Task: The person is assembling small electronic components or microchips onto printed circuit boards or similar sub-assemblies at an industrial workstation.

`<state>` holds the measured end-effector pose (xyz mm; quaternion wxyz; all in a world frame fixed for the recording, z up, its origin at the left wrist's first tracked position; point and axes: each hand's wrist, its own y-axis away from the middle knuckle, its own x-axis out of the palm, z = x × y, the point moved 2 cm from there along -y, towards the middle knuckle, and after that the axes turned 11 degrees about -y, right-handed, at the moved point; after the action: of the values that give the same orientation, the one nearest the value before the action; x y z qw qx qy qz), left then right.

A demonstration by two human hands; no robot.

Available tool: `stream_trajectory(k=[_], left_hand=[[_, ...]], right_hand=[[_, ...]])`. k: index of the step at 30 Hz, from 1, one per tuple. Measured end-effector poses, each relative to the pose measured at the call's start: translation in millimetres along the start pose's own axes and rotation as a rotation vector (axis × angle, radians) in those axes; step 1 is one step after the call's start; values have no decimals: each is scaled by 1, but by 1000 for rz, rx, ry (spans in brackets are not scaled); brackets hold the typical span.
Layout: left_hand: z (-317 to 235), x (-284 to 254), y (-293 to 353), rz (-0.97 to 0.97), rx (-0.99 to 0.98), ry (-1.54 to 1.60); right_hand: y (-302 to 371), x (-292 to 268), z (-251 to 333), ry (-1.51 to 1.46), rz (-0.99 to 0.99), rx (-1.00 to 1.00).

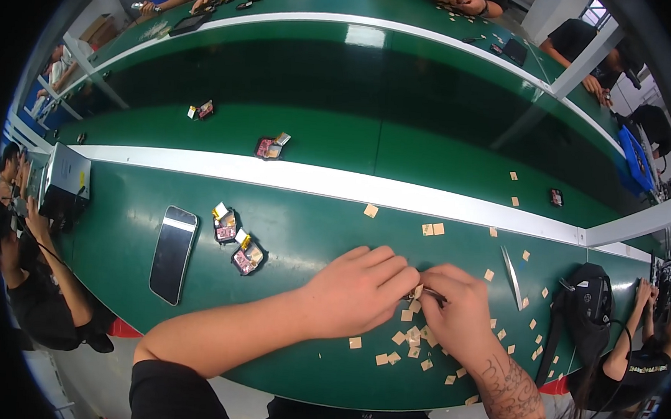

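Observation:
My left hand (365,292) and my right hand (456,305) meet over the green table, fingertips pinched together. Between them shows a small tan square (418,291) and the edge of something dark; the fingers hide most of it, so its kind is unclear. Many loose tan squares (414,337) lie scattered beneath and around my right hand. A pair of silver tweezers (512,278) rests to the right of that hand. Left of my left hand sit two small dark-cased electronic parts (247,258) with yellow and silver tabs, close to each other.
A phone (173,255) lies at the left. At the right is a black bag (589,306) with a strap. A white rail (314,179) crosses behind, with more small parts (270,146) beyond it. Other people work at both sides and across the table.

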<state>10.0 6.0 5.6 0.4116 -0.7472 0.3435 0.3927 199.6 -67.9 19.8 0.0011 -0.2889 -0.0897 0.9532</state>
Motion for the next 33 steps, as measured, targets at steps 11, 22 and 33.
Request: stream_trajectory(k=[11, 22, 33], left_hand=[[-11, 2, -1, 12, -1, -155], [-3, -5, -5, -105, -41, 96], [0, 4, -13, 122, -395, 637]], right_hand=[[-3, -28, -13, -158, -116, 153], [1, -14, -22, -346, 79, 178], [8, -19, -14, -432, 35, 119]])
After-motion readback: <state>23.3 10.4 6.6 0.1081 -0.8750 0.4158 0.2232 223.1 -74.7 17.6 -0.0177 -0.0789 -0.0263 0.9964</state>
